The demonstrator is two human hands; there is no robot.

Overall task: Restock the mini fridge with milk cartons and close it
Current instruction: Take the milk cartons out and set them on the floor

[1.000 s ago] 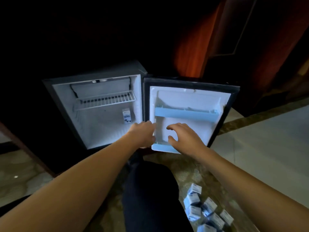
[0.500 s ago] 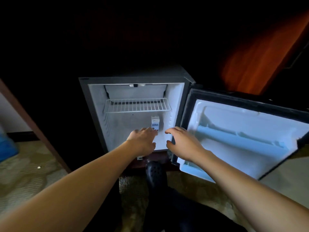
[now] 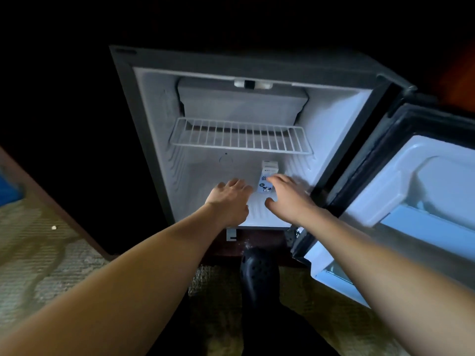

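Inside the fridge [image 3: 334, 140], both your hands are spread and empty: right hand [image 3: 290, 199] at the milk carton [image 3: 268, 168], left hand [image 3: 228, 201] beside. Nudge it back upright, gently.

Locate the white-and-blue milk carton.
In the head view, the white-and-blue milk carton stands upright on the floor of the grey mini fridge, right of centre, below the white wire shelf, just behind the right hand.

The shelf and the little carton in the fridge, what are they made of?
Shelf: looks like white-coated metal wire, thin parallel bars in a frame.
Milk carton: probably printed paperboard, folded top and blue graphics on a smooth face.
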